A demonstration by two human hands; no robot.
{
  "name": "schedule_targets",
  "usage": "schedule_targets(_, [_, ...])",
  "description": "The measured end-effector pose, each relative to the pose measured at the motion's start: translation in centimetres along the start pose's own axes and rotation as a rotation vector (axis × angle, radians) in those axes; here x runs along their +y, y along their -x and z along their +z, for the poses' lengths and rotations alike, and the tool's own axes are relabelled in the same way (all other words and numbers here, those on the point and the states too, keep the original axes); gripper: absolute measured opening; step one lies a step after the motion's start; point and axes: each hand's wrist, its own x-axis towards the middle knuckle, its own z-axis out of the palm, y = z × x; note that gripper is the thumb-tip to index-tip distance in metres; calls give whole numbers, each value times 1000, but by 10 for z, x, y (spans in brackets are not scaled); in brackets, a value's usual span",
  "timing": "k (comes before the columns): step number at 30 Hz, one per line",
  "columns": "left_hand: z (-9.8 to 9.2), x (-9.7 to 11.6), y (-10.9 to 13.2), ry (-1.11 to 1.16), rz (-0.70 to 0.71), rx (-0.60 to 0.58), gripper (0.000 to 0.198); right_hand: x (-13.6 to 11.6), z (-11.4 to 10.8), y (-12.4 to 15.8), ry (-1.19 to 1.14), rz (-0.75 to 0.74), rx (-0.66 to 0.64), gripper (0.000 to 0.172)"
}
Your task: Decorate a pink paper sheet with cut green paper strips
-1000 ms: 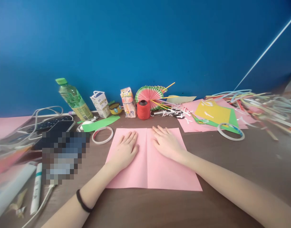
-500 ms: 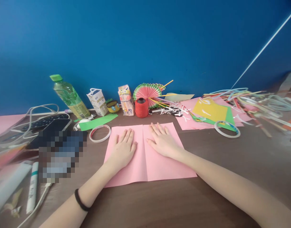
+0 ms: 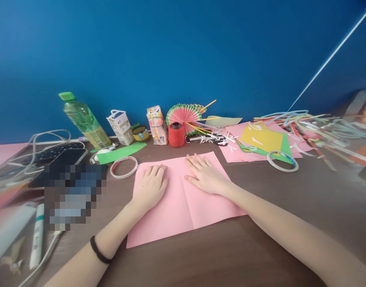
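A square pink paper sheet (image 3: 183, 207) with a crease down its middle lies on the brown table (image 3: 290, 207), turned slightly askew. My left hand (image 3: 150, 187) rests flat on the sheet's left half, fingers stretched out. My right hand (image 3: 204, 175) lies flat on the right half near the far edge, fingers spread. Neither hand holds anything. A black band circles my left wrist.
A tape ring (image 3: 123, 167) lies left of the sheet, another tape ring (image 3: 282, 161) to the right. Along the blue wall stand a green bottle (image 3: 83, 119), two small cartons, a red thread spool (image 3: 176, 134) and a paper fan (image 3: 183, 113). Coloured papers (image 3: 260, 139) and strips lie at right, cables and pens at left.
The pink sheet has rotated counter-clockwise under both hands, its near left corner swinging toward me. Both hands stayed flat on it and shifted slightly left.
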Motion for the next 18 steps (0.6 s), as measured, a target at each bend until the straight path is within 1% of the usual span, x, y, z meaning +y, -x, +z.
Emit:
schedule_targets(2, [3, -1, -1, -5, -22, -34, 48, 0, -1, 0, 1, 10, -4, 73])
schedule_targets(4, [3, 0, -1, -29, -70, -97, 54, -4, -1, 1, 2, 30, -13, 73])
schedule_targets(6, [2, 3, -1, -54, -107, -158, 57, -8, -3, 2, 5, 57, -15, 73])
schedule_targets(8, [-1, 6, -1, -67, -130, -188, 58, -12, -4, 2, 3, 86, -17, 74])
schedule_targets(13, [-6, 12, 0, -84, -161, -217, 59, -19, -5, 4, -31, 139, -40, 76])
schedule_targets(18, [-4, 12, 1, -116, -157, -206, 59, -20, -3, 5, -21, 162, -15, 74])
